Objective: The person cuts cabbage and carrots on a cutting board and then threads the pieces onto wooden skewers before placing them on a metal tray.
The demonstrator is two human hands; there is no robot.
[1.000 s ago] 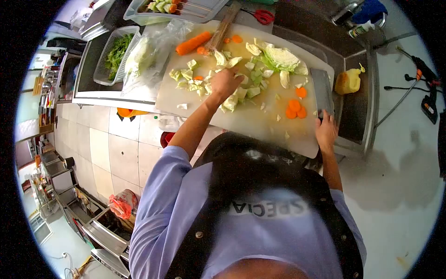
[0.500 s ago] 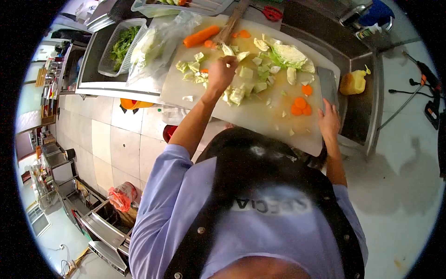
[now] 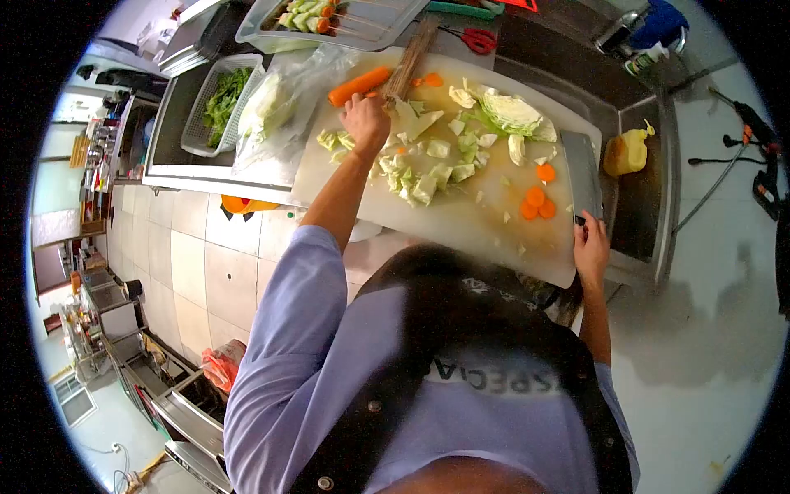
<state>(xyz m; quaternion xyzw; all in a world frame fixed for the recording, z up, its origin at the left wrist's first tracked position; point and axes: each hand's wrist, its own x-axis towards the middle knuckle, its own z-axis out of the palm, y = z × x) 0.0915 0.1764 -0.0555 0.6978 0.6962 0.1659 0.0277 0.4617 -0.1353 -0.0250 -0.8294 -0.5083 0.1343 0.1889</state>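
My left hand [image 3: 365,123] is over the far left part of the white cutting board [image 3: 494,239], fingers bent down and drawn together. Its fingertips are at a carrot slice just below a whole carrot [image 3: 360,86]; whether they grip it is hidden. Beside them lies a bundle of thin wooden skewers [image 3: 411,62]. My right hand [image 3: 591,247] is closed around the dark handle of a cleaver [image 3: 582,174], whose wide blade lies along the board's right edge. Between the hands are cut cabbage pieces [image 3: 424,181], a larger cabbage chunk [image 3: 512,114] and several carrot slices [image 3: 536,202].
Left of the board are a bagged cabbage [image 3: 267,107] and a white basket of greens [image 3: 224,103]. A tray with vegetable skewers [image 3: 346,29] stands behind, near red scissors [image 3: 479,39]. A yellow bottle [image 3: 629,152] stands in the metal sink [image 3: 638,198] on the right.
My left hand has moved left and away from me, from the cabbage pieces to the carrot. My right hand, half open beside the cleaver before, has closed around its handle. The view has shifted slightly.
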